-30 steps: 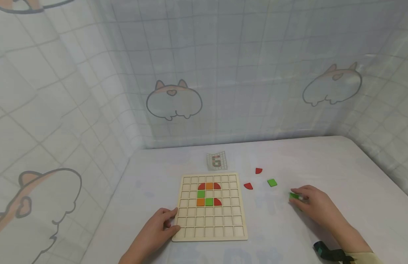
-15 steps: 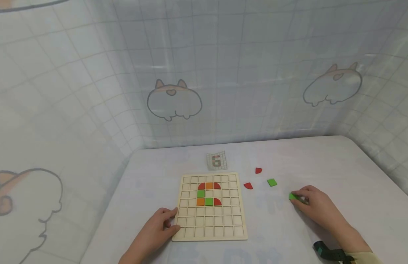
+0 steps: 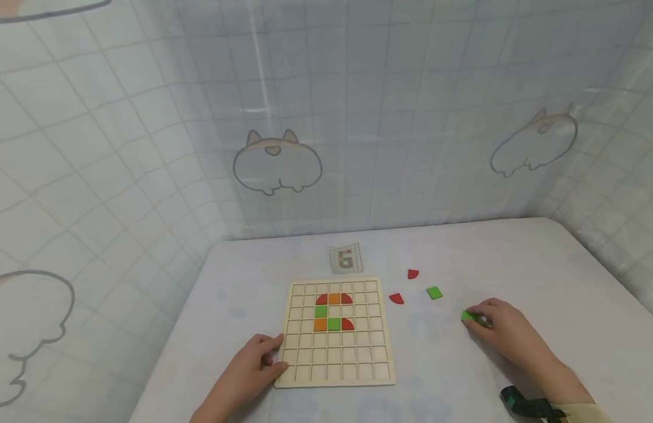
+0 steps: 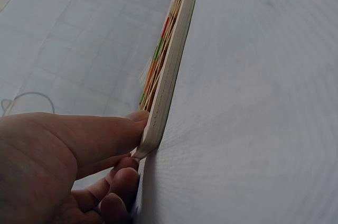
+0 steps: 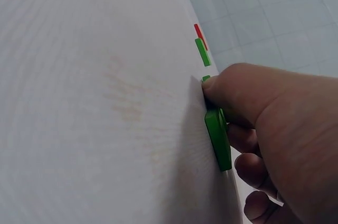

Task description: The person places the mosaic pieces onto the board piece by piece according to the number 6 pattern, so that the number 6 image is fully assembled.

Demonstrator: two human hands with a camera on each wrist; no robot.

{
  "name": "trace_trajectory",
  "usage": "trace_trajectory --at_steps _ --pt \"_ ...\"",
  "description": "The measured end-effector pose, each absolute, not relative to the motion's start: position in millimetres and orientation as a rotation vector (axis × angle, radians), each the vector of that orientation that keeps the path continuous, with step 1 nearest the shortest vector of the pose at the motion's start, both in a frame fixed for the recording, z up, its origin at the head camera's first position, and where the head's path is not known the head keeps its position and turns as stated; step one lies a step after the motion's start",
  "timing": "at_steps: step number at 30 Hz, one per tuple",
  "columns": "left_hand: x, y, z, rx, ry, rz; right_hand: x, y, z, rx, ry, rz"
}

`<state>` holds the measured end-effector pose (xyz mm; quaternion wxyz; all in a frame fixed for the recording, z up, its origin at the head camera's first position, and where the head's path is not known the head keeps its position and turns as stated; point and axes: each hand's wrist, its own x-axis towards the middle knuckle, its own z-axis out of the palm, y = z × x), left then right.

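My left hand (image 3: 247, 370) holds the left edge of a pale wooden grid board (image 3: 358, 355), thumb and index finger at its rim, as the left wrist view also shows. Red quarter-round, orange and green square tiles sit in several cells of the board. On the right, my right hand (image 3: 508, 332) pinches a green square tile (image 3: 467, 316) low at the tabletop. A second green tile (image 5: 217, 139) lies under that hand in the right wrist view, close beside the thumb. The fingers partly hide both tiles.
A loose green square tile (image 3: 434, 292) and two red quarter-round tiles, one (image 3: 397, 298) nearer the board and one (image 3: 413, 274) farther back, lie between board and right hand. A small pattern card (image 3: 346, 258) lies behind the board. Patterned sheeting (image 3: 390, 147) rises behind the table.
The right hand's fingers have closed in slightly on the green tile, which has shifted a little. The left hand and board stay in place.
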<state>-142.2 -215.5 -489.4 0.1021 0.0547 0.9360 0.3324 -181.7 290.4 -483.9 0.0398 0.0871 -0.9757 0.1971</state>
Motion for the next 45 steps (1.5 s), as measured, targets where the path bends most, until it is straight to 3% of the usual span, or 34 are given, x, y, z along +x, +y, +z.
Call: trace_trajectory --at_steps 25,45 --pt "-141 -216 -488 0.180 2.772 0.981 -182 284 -476 0.303 -2.869 0.659" --pt "-141 -216 -492 0.178 2.781 0.977 -182 235 -458 0.511 -2.915 0.571"
